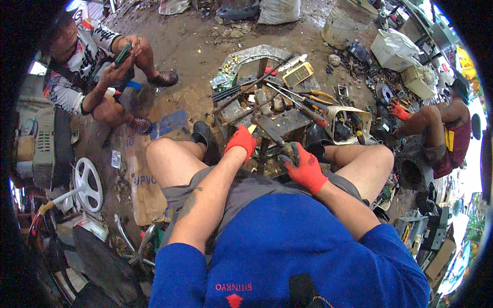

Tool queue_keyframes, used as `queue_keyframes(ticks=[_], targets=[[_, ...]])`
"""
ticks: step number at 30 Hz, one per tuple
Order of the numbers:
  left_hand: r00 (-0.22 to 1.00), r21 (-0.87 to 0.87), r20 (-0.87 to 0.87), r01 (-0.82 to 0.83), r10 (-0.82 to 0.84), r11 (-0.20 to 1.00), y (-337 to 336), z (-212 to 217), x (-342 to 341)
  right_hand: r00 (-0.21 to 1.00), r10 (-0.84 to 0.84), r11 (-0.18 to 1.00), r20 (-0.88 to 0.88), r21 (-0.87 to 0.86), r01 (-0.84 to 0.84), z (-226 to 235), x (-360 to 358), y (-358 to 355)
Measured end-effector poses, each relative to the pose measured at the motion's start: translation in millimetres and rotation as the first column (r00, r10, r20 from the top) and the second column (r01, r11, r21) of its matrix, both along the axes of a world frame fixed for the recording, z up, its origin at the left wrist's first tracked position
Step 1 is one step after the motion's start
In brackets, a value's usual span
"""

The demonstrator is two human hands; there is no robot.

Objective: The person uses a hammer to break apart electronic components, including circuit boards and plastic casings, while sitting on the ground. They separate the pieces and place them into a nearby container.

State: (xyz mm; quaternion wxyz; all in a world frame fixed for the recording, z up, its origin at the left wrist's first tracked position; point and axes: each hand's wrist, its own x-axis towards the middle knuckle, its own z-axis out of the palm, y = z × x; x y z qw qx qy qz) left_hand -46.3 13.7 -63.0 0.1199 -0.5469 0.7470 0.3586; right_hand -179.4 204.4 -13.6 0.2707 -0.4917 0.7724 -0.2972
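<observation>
My left hand (241, 143), in a red glove, is closed with a small yellow piece (251, 129) between its fingertips. My right hand (308, 168), gloved in red too, grips the handle of a hammer (269, 128) with a dark, rusty head. That head lies just right of the yellow piece; whether they touch I cannot tell. Both hands are over the near side of a low work spot with a grey metal block (290, 123). Beyond them lie long screwdrivers (287, 94), orange-handled pliers (314, 104) and a yellow-framed rectangular part (298, 75).
A cream plastic container (365, 122) with metal bits stands right of the block. One person (77, 66) sits at the left holding a phone (123, 54); another (452, 123) in red gloves crouches at the right among scrap. A white steering wheel (88, 185) stands at the left.
</observation>
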Motion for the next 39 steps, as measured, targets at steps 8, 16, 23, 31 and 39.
queue_keyframes(ticks=[8,16,23,31,39], targets=[[1.000,0.014,0.005,0.006,-0.007,1.000,-1,-3,-3,1.000,-0.018,0.982,-0.004,-0.188,0.017,9,5,1],[1.000,0.004,-0.015,-0.026,0.026,1.000,1,3,-4,1.000,-0.019,0.992,0.018,-0.121,0.021,6,9,4],[1.000,-0.049,-0.026,0.014,-0.015,0.999,2,-4,0,0.997,-0.020,1.000,-0.075,0.006,0.020,1,11,0],[0.999,-0.086,0.034,-0.002,0.005,0.996,9,3,-3,0.999,-0.048,0.998,-0.026,-0.040,0.047,2,10,0],[0.999,-0.072,0.043,0.029,-0.026,0.997,5,13,-5,0.996,-0.067,0.996,-0.063,0.058,0.071,-3,-1,-10]])
